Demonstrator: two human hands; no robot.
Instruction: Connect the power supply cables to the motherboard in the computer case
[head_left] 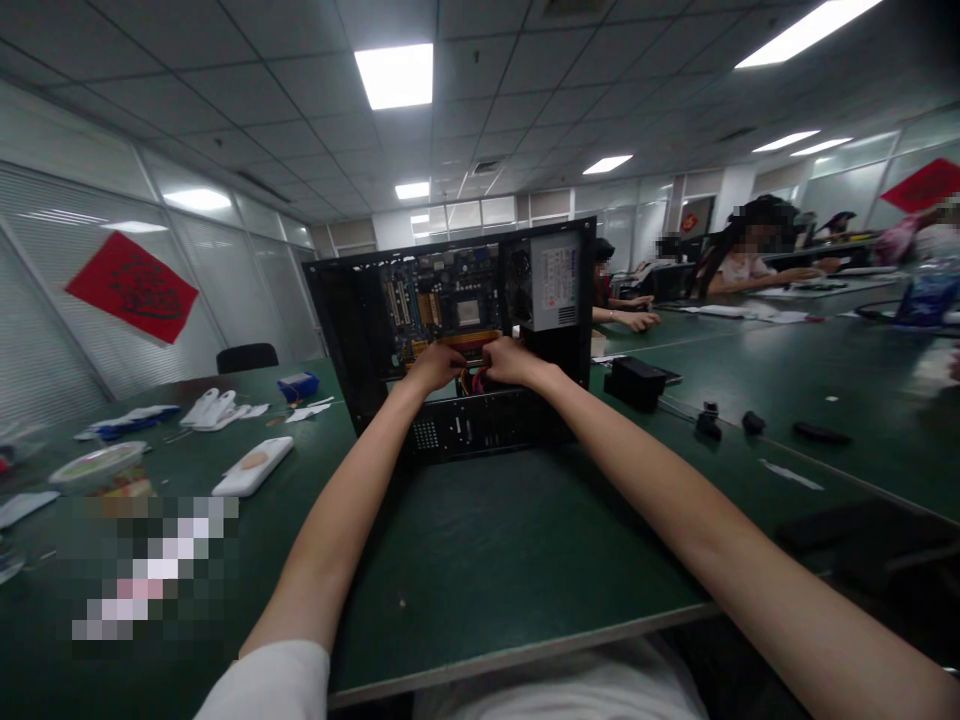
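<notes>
Inside the computer case [510, 425], fingertips blur beside the cables [474, 381].
Left hand [439, 366] and right hand [513, 358] reach forward, curled half-closed; any grip, I can't tell.

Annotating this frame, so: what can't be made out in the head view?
Whether the left hand and right hand grip anything: head view, blurred and hidden by the hands themselves.
Ends of the coloured wires: head view, behind hands and lower case panel.
Print on the power supply label: head view, too small.
Lower-left object: head view, pixelated.
</notes>
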